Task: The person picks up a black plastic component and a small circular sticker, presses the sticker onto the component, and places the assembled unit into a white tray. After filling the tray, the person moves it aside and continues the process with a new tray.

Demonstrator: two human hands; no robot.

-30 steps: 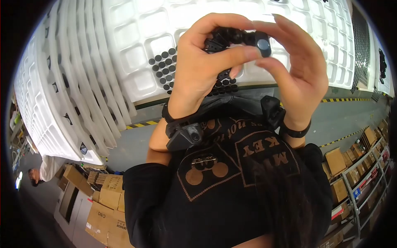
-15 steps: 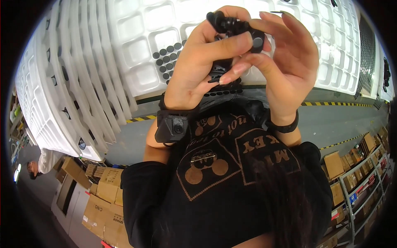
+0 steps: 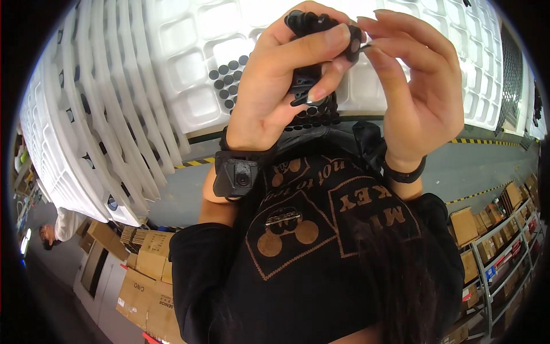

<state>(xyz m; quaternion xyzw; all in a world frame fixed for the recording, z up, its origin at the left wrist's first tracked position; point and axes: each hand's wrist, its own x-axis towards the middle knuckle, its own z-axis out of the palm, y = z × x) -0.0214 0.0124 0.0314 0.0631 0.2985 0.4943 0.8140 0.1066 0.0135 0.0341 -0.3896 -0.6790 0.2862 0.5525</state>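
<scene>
Hands: two bare hands raised close to the camera, in front of white moulded trays point(image 3: 189, 57).
Left hand point(image 3: 269, 97): fingers curled tight around a small black plastic part point(image 3: 312, 51), thumb pressed across its upper end.
Right hand point(image 3: 421, 97): fingers loosely spread, thumb and forefinger tips pinching at the part's right end, beside a round grey cap point(image 3: 355, 45).
Position of part: held in the air between both hands, touching no surface.
Handling, as a judgement: looks light, rigid and knobbly, so unlikely to slip; best gripped around its body, leaving the capped end free.
Count: one part in hand; one wrist-mounted camera point(image 3: 240, 178) on the left wrist; one dark band point(image 3: 405, 172) on the right wrist; many small black discs point(image 3: 229, 71) seated in a tray, too many to count.
</scene>
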